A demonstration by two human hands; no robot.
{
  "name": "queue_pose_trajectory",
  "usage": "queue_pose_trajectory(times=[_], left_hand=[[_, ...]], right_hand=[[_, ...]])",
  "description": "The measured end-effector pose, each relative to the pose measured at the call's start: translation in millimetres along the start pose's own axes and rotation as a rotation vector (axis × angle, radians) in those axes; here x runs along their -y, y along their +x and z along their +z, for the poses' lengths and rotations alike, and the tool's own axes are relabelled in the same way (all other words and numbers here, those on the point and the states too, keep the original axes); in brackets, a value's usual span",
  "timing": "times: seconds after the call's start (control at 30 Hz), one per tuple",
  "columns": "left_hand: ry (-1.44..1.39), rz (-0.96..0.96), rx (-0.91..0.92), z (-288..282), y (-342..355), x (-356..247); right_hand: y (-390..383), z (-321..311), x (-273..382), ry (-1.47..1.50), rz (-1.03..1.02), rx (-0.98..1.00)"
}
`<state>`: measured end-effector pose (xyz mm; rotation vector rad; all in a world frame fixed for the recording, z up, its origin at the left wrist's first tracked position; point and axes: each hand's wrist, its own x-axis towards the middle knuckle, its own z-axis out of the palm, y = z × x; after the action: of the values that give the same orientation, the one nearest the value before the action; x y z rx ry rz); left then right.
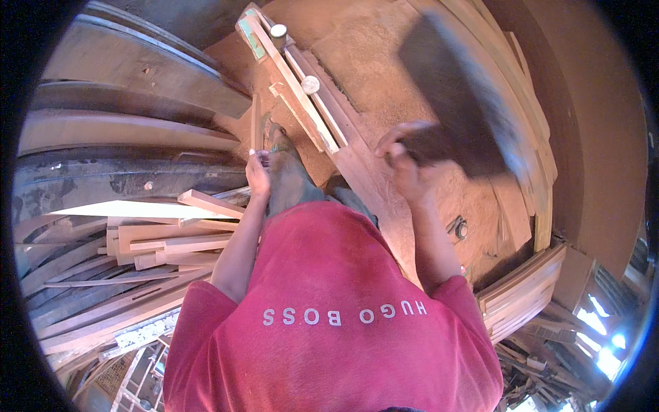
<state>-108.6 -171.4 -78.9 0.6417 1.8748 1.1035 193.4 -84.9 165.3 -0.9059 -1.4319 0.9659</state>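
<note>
On the left, my left hand (259, 176) is closed around the lower end of a thin wooden strip (256, 123), which points away from me. My right hand (414, 175) is closed on the near end of a broad dark flat object (456, 103). Motion smears this object, so its kind is unclear; it hangs over the dusty work surface (357, 41). Between my hands and farther off lies a long wooden fixture (292, 75) with two pale round knobs. A wide board (367, 175) runs diagonally from it toward my body.
Stacked planks (130, 130) fill the left side, with shorter cut pieces (178, 240) nearer me. Long boards (539, 130) curve along the right edge. A small dark metal part (458, 228) lies in sawdust by my right forearm. More stacked timber (525, 288) stands at the lower right.
</note>
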Motion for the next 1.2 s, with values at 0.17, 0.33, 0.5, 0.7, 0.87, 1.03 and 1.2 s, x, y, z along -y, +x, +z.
queue_pose_trajectory(times=[0.17,0.33,0.5,0.7,0.87,1.03,1.2], left_hand=[[0.026,-0.025,-0.053,-21.1,-18.5,8.6],[0.031,0.008,-0.073,-40.1,-40.2,-12.9],[0.25,0.217,0.051,-25.1,-45.4,-37.2],[0.287,0.444,0.303,42.8,-38.1,-79.0],[0.072,0.028,0.104,91.2,23.3,-62.9],[-0.126,-0.037,-0.175,164.0,70.2,-39.5],[0.075,0.022,-0.379,198.3,79.1,-12.0]], right_hand=[[-52.1,14.1,-59.6,-0.113,0.109,-0.174],[-134.5,-6.8,-162.0,-0.812,0.851,0.559],[-128.1,-19.1,-158.1,-0.644,0.796,0.614],[-134.2,-27.5,-139.6,-0.415,0.757,0.382],[-39.0,13.0,-131.2,-0.403,0.415,0.135],[64.0,95.6,-162.5,-0.038,0.182,0.026],[94.0,124.9,-192.9,-0.001,0.471,0.398]])
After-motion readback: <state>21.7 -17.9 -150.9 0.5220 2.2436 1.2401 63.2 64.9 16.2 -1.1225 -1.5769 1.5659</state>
